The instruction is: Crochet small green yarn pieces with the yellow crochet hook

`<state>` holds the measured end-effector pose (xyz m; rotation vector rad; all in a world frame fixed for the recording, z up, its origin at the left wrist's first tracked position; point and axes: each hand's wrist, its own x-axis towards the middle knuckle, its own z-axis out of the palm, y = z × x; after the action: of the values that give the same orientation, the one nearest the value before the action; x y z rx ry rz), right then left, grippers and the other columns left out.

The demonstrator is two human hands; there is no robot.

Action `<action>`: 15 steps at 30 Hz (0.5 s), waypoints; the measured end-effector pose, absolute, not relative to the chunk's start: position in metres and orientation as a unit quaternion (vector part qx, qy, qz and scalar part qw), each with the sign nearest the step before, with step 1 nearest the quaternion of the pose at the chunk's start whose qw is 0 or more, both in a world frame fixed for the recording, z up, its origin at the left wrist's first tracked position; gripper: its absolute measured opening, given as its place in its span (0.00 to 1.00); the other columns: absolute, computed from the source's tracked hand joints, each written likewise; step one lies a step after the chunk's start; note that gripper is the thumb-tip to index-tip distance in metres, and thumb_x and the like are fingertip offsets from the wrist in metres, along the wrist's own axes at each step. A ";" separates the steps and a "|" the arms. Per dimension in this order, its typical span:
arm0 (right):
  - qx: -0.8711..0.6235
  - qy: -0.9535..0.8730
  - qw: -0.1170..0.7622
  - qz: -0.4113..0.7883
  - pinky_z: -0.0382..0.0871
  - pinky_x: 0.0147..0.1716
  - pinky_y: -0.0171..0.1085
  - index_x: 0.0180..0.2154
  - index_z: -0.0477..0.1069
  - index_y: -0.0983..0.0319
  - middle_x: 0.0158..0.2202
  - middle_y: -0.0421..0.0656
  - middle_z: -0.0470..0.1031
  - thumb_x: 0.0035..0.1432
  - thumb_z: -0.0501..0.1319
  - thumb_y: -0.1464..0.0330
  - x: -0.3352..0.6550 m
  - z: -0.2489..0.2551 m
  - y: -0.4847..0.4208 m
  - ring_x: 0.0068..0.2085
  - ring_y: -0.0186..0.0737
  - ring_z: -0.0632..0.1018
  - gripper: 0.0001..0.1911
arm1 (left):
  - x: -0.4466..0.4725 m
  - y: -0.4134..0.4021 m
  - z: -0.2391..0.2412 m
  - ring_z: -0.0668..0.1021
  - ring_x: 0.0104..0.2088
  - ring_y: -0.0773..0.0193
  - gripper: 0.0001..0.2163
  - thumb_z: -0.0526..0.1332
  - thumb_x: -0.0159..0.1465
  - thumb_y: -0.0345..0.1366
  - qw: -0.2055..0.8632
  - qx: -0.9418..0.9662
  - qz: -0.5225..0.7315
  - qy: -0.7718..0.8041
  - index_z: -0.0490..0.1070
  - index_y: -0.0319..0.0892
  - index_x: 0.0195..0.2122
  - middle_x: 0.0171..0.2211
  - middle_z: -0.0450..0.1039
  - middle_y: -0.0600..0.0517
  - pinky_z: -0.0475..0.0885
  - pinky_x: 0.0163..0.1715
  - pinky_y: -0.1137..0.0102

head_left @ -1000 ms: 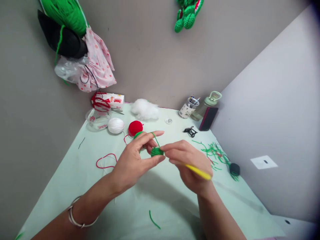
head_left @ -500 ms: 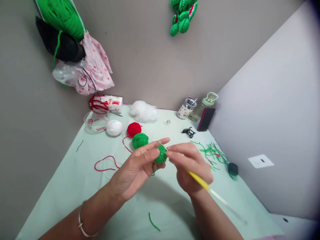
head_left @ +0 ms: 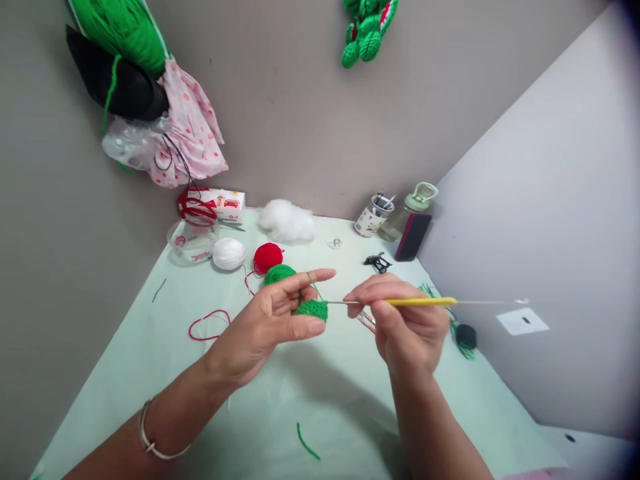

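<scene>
Crochet piece (head_left: 312,309), small and green, sits pinched in the left hand (head_left: 270,323) above the counter (head_left: 150,373); the right hand (head_left: 407,320) grips a yellow hook (head_left: 420,302) touching it.

One head-worn view, looking forward and down

A single camera sits on the person's head, facing forward and down onto a pale green table (head_left: 150,373) pushed into a corner — grey walls close it off behind and to the right. The left hand (head_left: 270,320) and right hand (head_left: 407,320) sit near mid-frame, close to the lens — forearms enter from the bottom edge. No second view shares the scene.
</scene>
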<state>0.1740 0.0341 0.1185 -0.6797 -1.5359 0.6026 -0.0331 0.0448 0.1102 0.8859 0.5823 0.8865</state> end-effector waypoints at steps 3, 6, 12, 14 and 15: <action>-0.293 -0.623 0.638 0.346 0.79 0.27 0.38 0.40 0.86 0.57 0.32 0.43 0.84 0.67 0.69 0.68 0.172 0.120 0.036 0.27 0.36 0.80 0.05 | -0.036 0.048 0.109 0.71 0.40 0.64 0.23 0.78 0.57 0.41 0.756 0.443 0.406 0.261 0.83 0.60 0.55 0.37 0.67 0.54 0.69 0.44 0.68; -0.277 -0.575 0.644 0.422 0.77 0.24 0.34 0.38 0.86 0.57 0.30 0.42 0.84 0.65 0.70 0.66 0.168 0.122 0.038 0.25 0.34 0.79 0.04 | -0.036 0.049 0.106 0.70 0.39 0.65 0.22 0.76 0.59 0.40 0.735 0.472 0.410 0.262 0.82 0.61 0.56 0.38 0.67 0.55 0.69 0.45 0.67; -0.317 -0.468 0.629 0.533 0.74 0.22 0.31 0.33 0.84 0.58 0.29 0.41 0.84 0.62 0.73 0.63 0.158 0.122 0.039 0.22 0.31 0.77 0.07 | -0.029 0.045 0.102 0.72 0.42 0.63 0.24 0.77 0.60 0.38 0.701 0.480 0.446 0.283 0.81 0.59 0.58 0.40 0.69 0.55 0.68 0.54 0.62; -0.326 -0.445 0.620 0.558 0.73 0.21 0.30 0.32 0.83 0.58 0.28 0.40 0.83 0.61 0.73 0.62 0.157 0.121 0.038 0.21 0.30 0.75 0.08 | -0.027 0.043 0.102 0.73 0.44 0.61 0.24 0.77 0.59 0.39 0.714 0.465 0.441 0.282 0.81 0.57 0.58 0.40 0.71 0.54 0.69 0.54 0.61; -0.329 -0.439 0.618 0.563 0.73 0.21 0.30 0.32 0.83 0.58 0.28 0.40 0.83 0.61 0.73 0.62 0.156 0.121 0.038 0.21 0.29 0.75 0.08 | -0.026 0.043 0.101 0.73 0.45 0.60 0.25 0.77 0.60 0.39 0.723 0.457 0.436 0.280 0.81 0.56 0.59 0.41 0.71 0.53 0.69 0.54 0.60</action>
<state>0.1558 0.0381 0.1208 -0.7575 -1.0102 1.2955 -0.0257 0.0430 0.1012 1.0090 0.6175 0.9632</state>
